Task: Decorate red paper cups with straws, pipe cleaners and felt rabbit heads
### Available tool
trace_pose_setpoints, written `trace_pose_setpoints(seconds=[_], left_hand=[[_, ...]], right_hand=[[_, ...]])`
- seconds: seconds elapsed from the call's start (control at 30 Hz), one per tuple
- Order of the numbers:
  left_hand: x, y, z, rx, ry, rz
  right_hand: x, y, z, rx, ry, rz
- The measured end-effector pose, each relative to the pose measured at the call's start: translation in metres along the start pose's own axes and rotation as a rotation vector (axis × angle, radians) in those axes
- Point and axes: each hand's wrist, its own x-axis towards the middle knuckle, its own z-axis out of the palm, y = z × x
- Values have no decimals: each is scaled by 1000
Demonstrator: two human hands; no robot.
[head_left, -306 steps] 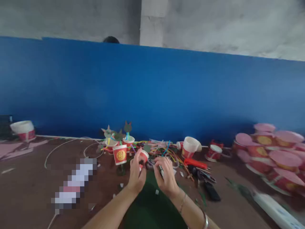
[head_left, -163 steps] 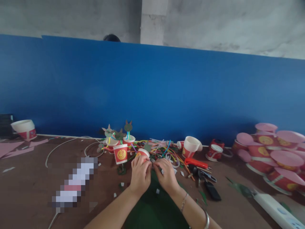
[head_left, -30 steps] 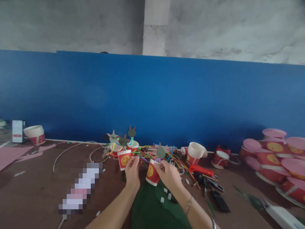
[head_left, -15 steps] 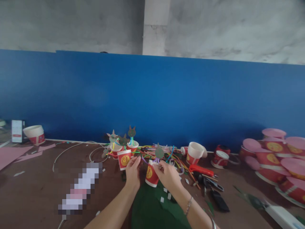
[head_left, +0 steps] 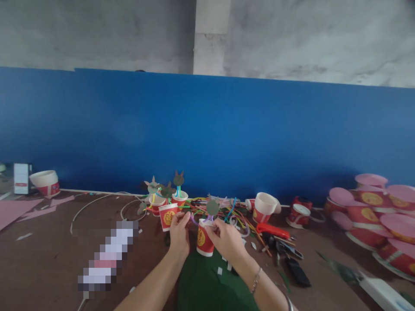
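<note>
A red and white paper cup (head_left: 205,242) with a gold emblem stands slightly tilted between my hands. From its mouth rises a dark round paper cutout (head_left: 213,208) on purple pipe cleaners. My left hand (head_left: 180,236) is closed in a pinch at the outer end of a purple pipe cleaner (head_left: 193,220) that sticks out to the side; a small dark piece shows by the fingertips. With fingers pinched at the cup's right rim, my right hand (head_left: 228,242) holds the cup. Another red paper cup (head_left: 168,217) stands just behind my left hand.
Behind are cups with dark animal-head cutouts (head_left: 178,178) and loose colored pipe cleaners (head_left: 240,216). Rightward lie stacked white cups (head_left: 265,206), a red-handled tool (head_left: 273,230), a black object (head_left: 297,271), a glue gun (head_left: 379,285) and pink-topped cups (head_left: 366,216). Dark green paper (head_left: 204,285) lies in front.
The cup and its cutout have shifted slightly left and now stand a little more upright. Both hands keep nearly the same places and grips.
</note>
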Motion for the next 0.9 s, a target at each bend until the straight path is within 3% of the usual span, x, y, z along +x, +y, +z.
trace_pose_setpoints(seconds=[0.57, 0.9], left_hand=[[-10, 8, 8, 205, -86, -19], [-16, 11, 11, 301, -100, 75]], right_hand=[[-6, -9, -4, -176, -4, -120], [-9, -12, -4, -241, -32, -191]])
